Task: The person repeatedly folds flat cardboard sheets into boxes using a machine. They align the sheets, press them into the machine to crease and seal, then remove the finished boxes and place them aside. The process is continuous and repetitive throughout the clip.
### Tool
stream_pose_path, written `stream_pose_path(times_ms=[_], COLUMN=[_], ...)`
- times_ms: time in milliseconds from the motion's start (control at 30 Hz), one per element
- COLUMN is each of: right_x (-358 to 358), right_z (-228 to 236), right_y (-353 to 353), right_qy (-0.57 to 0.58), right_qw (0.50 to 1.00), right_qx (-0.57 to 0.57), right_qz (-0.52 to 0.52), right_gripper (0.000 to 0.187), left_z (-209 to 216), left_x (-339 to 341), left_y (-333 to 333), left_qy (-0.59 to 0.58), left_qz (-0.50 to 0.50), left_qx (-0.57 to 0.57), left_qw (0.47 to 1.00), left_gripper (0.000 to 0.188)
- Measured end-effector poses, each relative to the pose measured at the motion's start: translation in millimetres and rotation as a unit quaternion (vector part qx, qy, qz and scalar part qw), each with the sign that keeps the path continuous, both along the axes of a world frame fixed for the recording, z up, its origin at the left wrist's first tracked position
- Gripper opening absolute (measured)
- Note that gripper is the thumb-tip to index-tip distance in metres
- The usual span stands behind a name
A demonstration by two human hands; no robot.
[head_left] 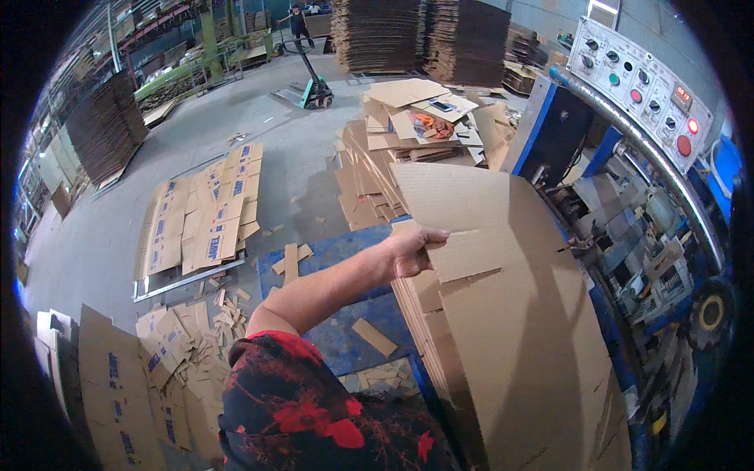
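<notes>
My left hand (415, 250) grips the left edge of a large brown cardboard sheet (526, 314), thumb on top and fingers out of sight beneath it. The sheet slants from the middle of the head view to the lower right, and a slit is cut in it close to my thumb. Under its left side lies a stack of cardboard sheets (432, 330). To the right, the sheet lies alongside a blue-framed machine (628, 235) with metal parts. My right hand does not show.
Above the machine is a control panel (640, 82) with buttons and a lit red lamp. A heap of cardboard (373, 169) stands ahead. Printed flat cartons (204, 208) lie at left, with scraps (228, 318) nearby. Farther off are a pallet jack (310, 86) and a person (298, 25).
</notes>
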State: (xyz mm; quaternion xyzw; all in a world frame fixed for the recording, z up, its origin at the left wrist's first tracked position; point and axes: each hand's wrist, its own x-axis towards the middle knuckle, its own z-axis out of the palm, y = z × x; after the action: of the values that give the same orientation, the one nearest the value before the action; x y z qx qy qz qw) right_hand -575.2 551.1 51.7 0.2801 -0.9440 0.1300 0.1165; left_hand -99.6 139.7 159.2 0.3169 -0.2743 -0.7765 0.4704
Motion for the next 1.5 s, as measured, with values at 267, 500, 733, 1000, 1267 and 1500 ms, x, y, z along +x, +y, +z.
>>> stream_pose_path(times_ms=[267, 500, 733, 1000, 1267, 1500], right_x=[-24.2, 33.7, 56.6, 41.3, 25.5, -33.8], right_z=[-5.3, 28.3, -14.1, -34.0, -9.4, -16.4], right_y=[17.8, 128.1, 50.1, 39.6, -24.2, -84.9], right_qy=[-0.105, -0.266, 0.153, 0.215, 0.248, 0.282], right_qw=[0.986, 0.849, 0.953, 0.942, 0.935, 0.933], right_qx=[-0.128, -0.412, 0.04, 0.012, 0.008, 0.061], right_qz=[-0.016, -0.197, 0.259, 0.256, 0.253, 0.217], right_gripper=[0.034, 0.03, 0.021, 0.014, 0.014, 0.014], left_z=[-34.7, -59.6, -88.3, -97.1, -100.1, -108.0], left_x=[12.1, -3.5, -79.3, -89.8, -124.9, -179.9], left_y=[11.7, 58.8, 92.3, 92.9, 47.9, -14.8], left_qy=[-0.176, -0.435, -0.493, -0.556, -0.524, -0.519], left_qz=[-0.055, -0.107, -0.22, -0.226, -0.147, -0.107], left_qx=[-0.177, -0.256, -0.691, -0.76, -0.724, -0.725], left_qw=[0.967, 0.857, 0.481, 0.249, 0.423, 0.439], left_gripper=[0.05, 0.034, 0.064, 0.068, 0.055, 0.051])
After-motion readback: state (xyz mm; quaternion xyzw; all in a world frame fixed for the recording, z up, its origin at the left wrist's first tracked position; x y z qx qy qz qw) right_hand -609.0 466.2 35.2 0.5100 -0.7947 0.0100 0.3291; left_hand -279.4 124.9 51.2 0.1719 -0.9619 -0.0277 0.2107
